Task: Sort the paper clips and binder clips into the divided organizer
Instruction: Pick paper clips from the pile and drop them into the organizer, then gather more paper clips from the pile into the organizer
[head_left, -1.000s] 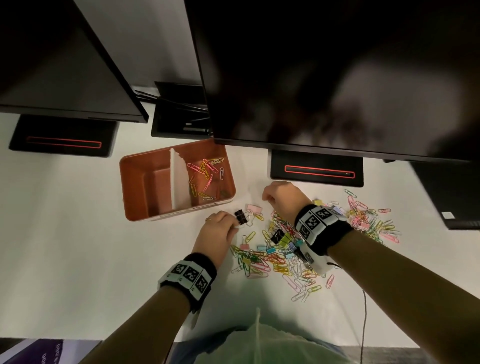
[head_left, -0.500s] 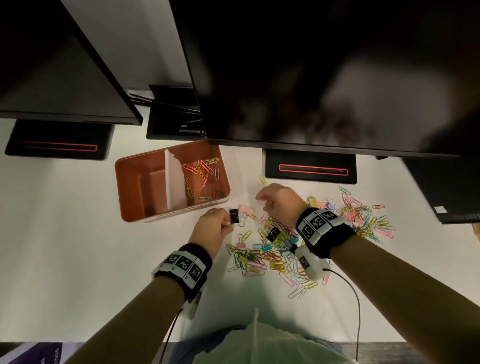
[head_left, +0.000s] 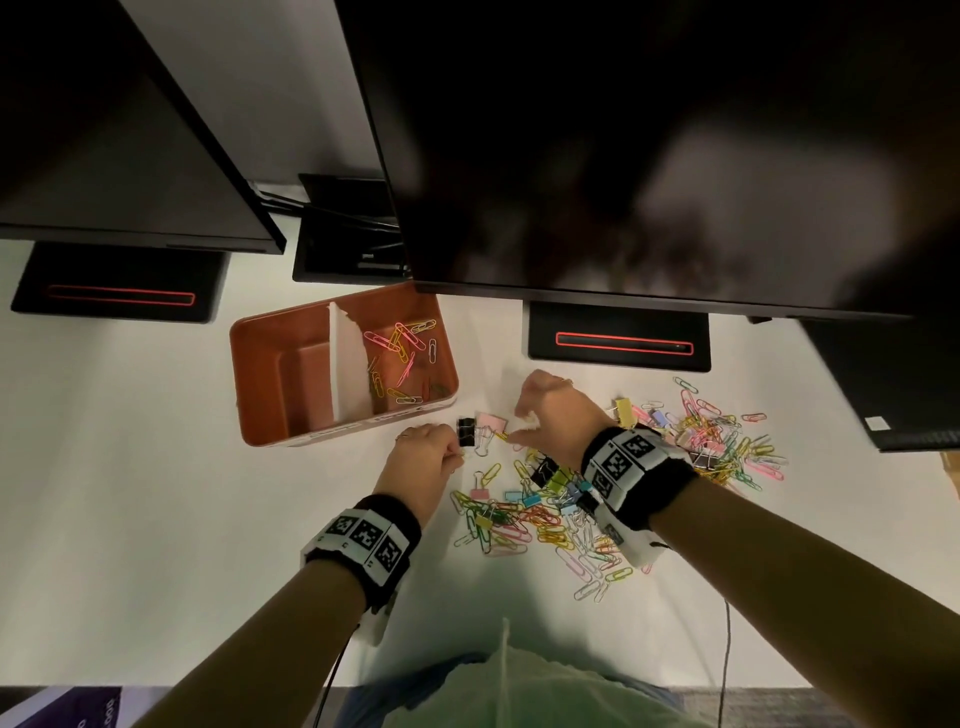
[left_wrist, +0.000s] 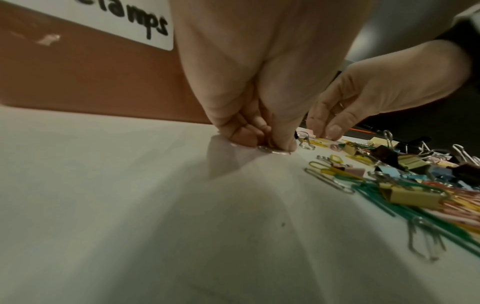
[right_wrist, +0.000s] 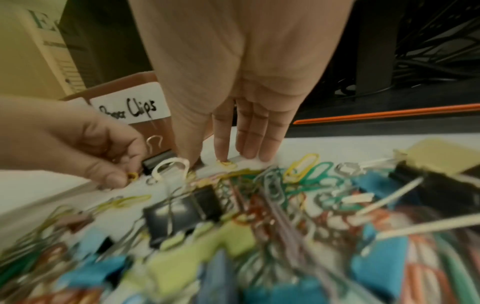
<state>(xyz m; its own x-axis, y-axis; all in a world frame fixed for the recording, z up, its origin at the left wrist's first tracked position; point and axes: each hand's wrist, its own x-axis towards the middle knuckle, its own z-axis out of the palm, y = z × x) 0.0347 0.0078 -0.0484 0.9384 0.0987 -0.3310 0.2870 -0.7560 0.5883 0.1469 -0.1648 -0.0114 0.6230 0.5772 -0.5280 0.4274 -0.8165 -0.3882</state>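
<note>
A brown divided organizer (head_left: 260, 384) stands on the white table, with several colored paper clips (head_left: 402, 348) in its right compartment. Just right of it lie a black binder clip (head_left: 466, 431) and a pink binder clip (head_left: 491, 422). My left hand (head_left: 454, 453) pinches a yellow paper clip (right_wrist: 132, 176) against the table beside the black binder clip (right_wrist: 158, 162). My right hand (head_left: 519, 428) has straight fingers, and its index fingertip presses on another yellow paper clip (right_wrist: 226, 164). A mixed pile of clips (head_left: 545, 514) lies under my right wrist.
A second heap of clips (head_left: 717, 441) lies further right. Two dark monitors (head_left: 623, 156) overhang the back of the table on black stands (head_left: 618, 343). Bare white tabletop (head_left: 130, 467) stretches to the left. The organizer's front carries handwritten labels (right_wrist: 130, 108).
My right hand has lowered its fingertips to the table near the pink binder clip, closer to my left hand. My left hand has stayed beside the black binder clip.
</note>
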